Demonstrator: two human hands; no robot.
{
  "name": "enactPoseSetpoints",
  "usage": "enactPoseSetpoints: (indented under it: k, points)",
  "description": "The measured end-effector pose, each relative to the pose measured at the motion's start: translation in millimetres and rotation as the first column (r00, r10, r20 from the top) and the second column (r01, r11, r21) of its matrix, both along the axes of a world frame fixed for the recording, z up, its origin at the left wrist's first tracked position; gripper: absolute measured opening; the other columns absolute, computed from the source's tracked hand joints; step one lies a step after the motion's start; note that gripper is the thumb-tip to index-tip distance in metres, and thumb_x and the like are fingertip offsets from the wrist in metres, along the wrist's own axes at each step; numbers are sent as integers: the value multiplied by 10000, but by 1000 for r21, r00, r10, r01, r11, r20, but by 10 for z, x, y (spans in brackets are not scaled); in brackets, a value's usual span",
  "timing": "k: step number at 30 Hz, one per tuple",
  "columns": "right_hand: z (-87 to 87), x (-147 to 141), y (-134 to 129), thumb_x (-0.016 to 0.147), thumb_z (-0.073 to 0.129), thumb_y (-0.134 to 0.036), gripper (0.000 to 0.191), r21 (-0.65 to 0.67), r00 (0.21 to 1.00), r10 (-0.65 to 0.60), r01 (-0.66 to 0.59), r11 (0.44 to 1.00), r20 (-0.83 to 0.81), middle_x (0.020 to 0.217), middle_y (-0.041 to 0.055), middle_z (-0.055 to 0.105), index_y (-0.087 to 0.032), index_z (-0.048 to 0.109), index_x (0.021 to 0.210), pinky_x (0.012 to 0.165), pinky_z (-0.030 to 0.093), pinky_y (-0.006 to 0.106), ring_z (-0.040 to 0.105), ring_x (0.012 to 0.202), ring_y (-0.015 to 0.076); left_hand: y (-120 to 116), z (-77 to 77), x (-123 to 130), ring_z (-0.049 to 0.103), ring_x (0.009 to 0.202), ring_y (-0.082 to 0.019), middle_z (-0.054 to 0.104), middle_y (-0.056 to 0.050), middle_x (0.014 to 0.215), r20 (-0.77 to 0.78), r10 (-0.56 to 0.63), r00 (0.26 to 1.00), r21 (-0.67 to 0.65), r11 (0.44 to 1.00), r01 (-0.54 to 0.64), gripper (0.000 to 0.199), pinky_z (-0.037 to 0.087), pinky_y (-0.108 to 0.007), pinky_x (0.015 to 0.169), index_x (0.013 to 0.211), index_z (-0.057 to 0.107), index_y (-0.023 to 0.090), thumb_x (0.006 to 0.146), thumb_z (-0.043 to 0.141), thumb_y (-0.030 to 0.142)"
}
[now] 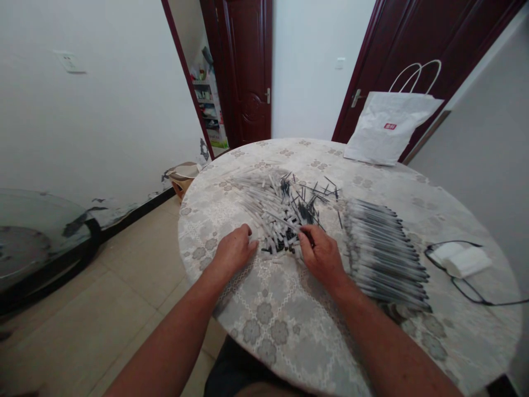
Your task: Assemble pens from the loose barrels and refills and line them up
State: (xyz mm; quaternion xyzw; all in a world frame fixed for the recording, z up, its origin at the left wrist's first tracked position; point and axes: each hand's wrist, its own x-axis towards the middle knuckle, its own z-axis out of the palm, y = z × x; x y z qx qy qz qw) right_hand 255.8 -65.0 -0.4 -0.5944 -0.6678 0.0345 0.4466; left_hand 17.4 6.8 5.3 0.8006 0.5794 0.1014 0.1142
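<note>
Now, left to right: left hand at near-left edge of loose pen parts on bench; grip narrowly parted, nothing visible between thumb and forefinger. One pale tube on heap slants far left to near right, right end meeting right hand, nearer one; grip almost closed, pinching or merely touching, cannot tell. Farther right, row of pens, long axes roughly left-right.

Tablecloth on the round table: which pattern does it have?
The tablecloth has grey flowers on a paler ground; head view.
</note>
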Motion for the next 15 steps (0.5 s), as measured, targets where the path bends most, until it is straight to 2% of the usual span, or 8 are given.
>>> enactPoseSetpoints:
  k: [3, 7, 9, 11, 13, 15]
  points:
    - [1, -15, 0, 998, 498, -322, 214, 2, 1000, 8, -8, 1000, 5, 941, 78, 724, -188, 655, 1053, 783, 483, 297, 674, 845, 207, -79, 0, -40, 659, 947, -291, 704, -144, 1030, -31, -36, 999, 2, 999, 36, 229, 410, -345, 761, 1017, 640, 183, 893, 571, 362]
    - [-4, -24, -3, 994, 502, -307, 207, 2, 1000, 27, -27, 1000, 12, 942, 82, 728, -183, 656, 1054, 772, 487, 300, 677, 833, 207, -149, 2, -68, 648, 905, -282, 687, -139, 1012, -13, -53, 998, 20, 998, 54, 195, 395, -341, 728, 978, 633, 185, 879, 576, 342]
    - [-6, -24, -4, 995, 501, -304, 207, 2, 999, 30, -30, 1000, 12, 943, 83, 727, -181, 656, 1054, 778, 489, 304, 679, 839, 209, -145, -2, -87, 638, 846, -262, 686, -110, 939, 72, -17, 997, -1, 1000, 17, 155, 387, -331, 697, 963, 617, 197, 853, 594, 303]
    - [-7, -23, -4, 997, 501, -307, 208, 7, 999, 34, -34, 999, 6, 957, 86, 728, -180, 653, 1061, 787, 493, 306, 681, 847, 209, -109, -8, -108, 618, 778, -226, 674, -62, 853, 247, 21, 969, -37, 999, -12, 151, 388, -312, 673, 949, 601, 213, 805, 629, 249]
    - [-4, -25, -6, 999, 500, -310, 208, 9, 999, 43, -43, 999, -1, 969, 87, 729, -183, 650, 1066, 792, 497, 306, 682, 853, 208, -49, -5, -117, 604, 722, -192, 651, -21, 787, 500, 58, 864, -111, 994, -3, 181, 407, -288, 647, 924, 591, 221, 763, 675, 227]
    - [3, -30, -11, 998, 502, -313, 202, 14, 998, 55, -55, 998, -2, 965, 84, 728, -190, 647, 1063, 792, 499, 304, 682, 856, 207, 26, 23, -100, 612, 683, -173, 633, 1, 748, 743, 145, 654, -231, 972, 47, 238, 435, -266, 609, 916, 574, 219, 741, 730, 261]
